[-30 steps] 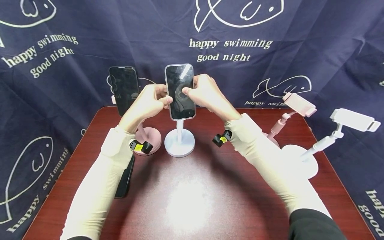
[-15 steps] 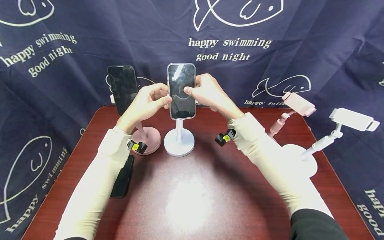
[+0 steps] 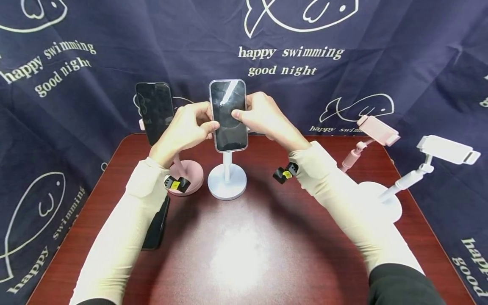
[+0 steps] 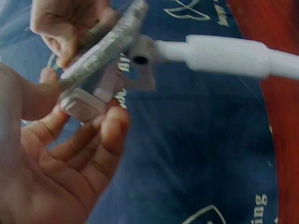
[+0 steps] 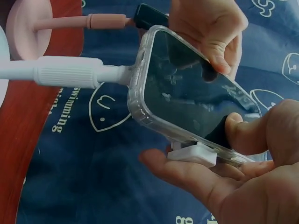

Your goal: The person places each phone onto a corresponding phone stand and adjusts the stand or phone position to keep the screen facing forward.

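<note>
A phone (image 3: pixel 228 106) in a clear case stands upright at the top of a white phone stand (image 3: pixel 227 186), its dark screen facing me. My left hand (image 3: pixel 188 129) pinches its left edge, thumb at the front. In the left wrist view the fingers reach behind to the holder's white end clip (image 4: pixel 84 106). From the other side my right hand (image 3: pixel 264 116) grips the phone with its thumb on the screen. The right wrist view has its fingers under another white clip (image 5: pixel 194 155) beside the phone's edge. Most of the holder's back plate is hidden.
Left of it, a pink stand (image 3: pixel 192 173) carries a second phone (image 3: pixel 154 108). Another dark phone (image 3: pixel 156 228) lies on the red-brown table (image 3: pixel 244 228), partly under the left sleeve. At right are a pink stand (image 3: pixel 379 130) and a white stand (image 3: pixel 447 149). A navy curtain (image 3: pixel 289 97) hangs behind.
The phone swung slightly right and more upright, then back left a little. The left thumb and fingers shifted along its edge. Both hands keep hold of it.
</note>
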`<state>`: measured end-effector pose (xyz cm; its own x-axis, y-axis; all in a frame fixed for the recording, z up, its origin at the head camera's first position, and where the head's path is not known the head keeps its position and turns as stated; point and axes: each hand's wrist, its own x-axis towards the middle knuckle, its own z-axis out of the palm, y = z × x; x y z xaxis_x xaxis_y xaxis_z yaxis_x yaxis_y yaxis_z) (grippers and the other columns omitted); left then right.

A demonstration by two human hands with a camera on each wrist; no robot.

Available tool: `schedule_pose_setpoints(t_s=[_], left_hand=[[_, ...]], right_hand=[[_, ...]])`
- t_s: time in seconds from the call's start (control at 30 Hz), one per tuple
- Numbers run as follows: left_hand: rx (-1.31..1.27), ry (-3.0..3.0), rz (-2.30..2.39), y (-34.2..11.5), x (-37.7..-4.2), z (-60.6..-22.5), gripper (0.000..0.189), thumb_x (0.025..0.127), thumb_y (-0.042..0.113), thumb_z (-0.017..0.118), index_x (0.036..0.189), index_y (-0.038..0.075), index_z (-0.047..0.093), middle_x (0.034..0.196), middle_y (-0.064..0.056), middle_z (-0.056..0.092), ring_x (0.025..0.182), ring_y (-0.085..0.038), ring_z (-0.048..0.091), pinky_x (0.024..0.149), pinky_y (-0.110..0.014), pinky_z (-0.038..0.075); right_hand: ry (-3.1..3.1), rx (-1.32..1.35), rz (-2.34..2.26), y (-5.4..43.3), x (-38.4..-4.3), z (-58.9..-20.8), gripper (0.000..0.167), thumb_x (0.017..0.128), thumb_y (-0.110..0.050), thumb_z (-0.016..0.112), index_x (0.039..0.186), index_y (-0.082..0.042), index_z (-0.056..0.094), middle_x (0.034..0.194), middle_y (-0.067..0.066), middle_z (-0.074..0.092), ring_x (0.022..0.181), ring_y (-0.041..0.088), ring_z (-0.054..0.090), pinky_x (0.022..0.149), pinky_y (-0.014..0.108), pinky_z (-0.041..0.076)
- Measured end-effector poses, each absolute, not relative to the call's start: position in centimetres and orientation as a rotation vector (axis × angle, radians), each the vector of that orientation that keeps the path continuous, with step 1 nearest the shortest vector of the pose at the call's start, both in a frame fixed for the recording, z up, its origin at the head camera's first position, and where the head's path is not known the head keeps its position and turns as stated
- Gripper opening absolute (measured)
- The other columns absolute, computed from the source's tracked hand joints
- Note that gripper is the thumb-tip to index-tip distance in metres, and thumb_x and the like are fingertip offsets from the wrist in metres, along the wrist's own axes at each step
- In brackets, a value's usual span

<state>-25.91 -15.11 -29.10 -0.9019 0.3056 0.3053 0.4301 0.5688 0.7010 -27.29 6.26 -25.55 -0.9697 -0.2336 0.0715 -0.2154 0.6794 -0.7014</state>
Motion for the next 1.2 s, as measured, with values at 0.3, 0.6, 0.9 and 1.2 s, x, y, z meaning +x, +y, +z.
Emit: schedule_pose_setpoints(t_s=[0.3, 0.6, 0.9, 1.2], left_hand=[[-0.58, -2.667, -1.293, -15.4, -25.6, -28.6, 0.017, 0.093, 0.008, 0.07, 0.08, 0.01, 0.06, 0.073, -0.013, 0.069, 0.064, -0.031, 0.067, 0.062, -0.032, 0.049], [-0.652, -2.675, -1.334, -15.5, -25.2, -29.0, 0.022, 0.096, 0.014, 0.071, 0.117, 0.015, 0.065, 0.082, -0.01, 0.072, 0.071, -0.026, 0.069, 0.069, -0.03, 0.053], [-0.699, -2.657, -1.781, -15.4, -25.0, -30.5, 0.029, 0.1, 0.009, 0.062, 0.128, 0.0, 0.062, 0.108, -0.01, 0.068, 0.092, -0.012, 0.068, 0.087, -0.028, 0.057], [-0.745, -2.371, -2.287, -15.4, -25.5, -31.7, 0.043, 0.11, 0.022, 0.043, 0.15, 0.004, 0.046, 0.116, -0.005, 0.067, 0.098, -0.018, 0.071, 0.087, -0.034, 0.06]], right_hand=[[3.006, -0.512, -0.982, 6.0, -27.1, -25.2, 0.022, 0.093, -0.027, 0.069, 0.082, -0.008, 0.067, 0.064, 0.001, 0.058, 0.067, 0.023, 0.057, 0.061, 0.033, 0.043], [2.85, -0.479, -1.112, 6.9, -27.3, -25.4, 0.019, 0.096, -0.025, 0.069, 0.095, -0.006, 0.071, 0.063, -0.003, 0.058, 0.065, 0.017, 0.053, 0.062, 0.03, 0.043], [2.762, -0.53, -1.226, 7.1, -27.1, -25.6, 0.015, 0.097, -0.02, 0.069, 0.098, -0.005, 0.073, 0.069, -0.002, 0.066, 0.065, 0.014, 0.054, 0.063, 0.028, 0.045], [2.372, -0.468, -1.573, 7.6, -27.6, -26.3, 0.016, 0.102, -0.011, 0.061, 0.111, 0.0, 0.068, 0.085, 0.004, 0.074, 0.079, 0.01, 0.071, 0.084, 0.037, 0.061]])
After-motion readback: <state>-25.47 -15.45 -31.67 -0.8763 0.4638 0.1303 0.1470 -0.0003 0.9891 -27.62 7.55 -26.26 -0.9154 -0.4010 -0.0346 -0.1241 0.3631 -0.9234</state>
